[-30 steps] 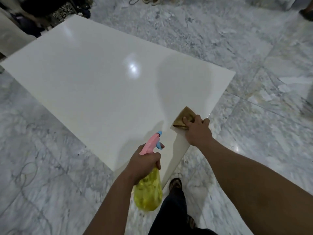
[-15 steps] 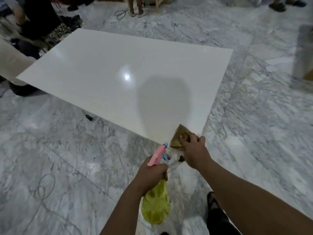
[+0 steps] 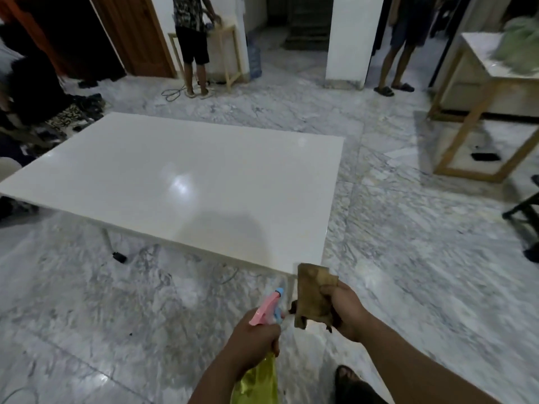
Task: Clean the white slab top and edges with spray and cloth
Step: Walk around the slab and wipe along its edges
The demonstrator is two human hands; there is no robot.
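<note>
No writing shows on anything I can read. My left hand point(image 3: 253, 336) has its fingers wrapped round the spray bottle point(image 3: 259, 374), pink head up, yellow body hanging below. The white slab point(image 3: 186, 182) lies ahead, its near corner just beyond the brown cloth point(image 3: 313, 293), which my right hand point(image 3: 347, 310) grips. A wooden stand point(image 3: 478, 112) sits far right.

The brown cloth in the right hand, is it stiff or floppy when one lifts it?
Probably floppy: the brown cloth hangs folded from the right hand, its lower corners drooping. It seems light, since the fingers alone pinch it. Its dark tone may mean that it is damp, though that is unclear.
</note>
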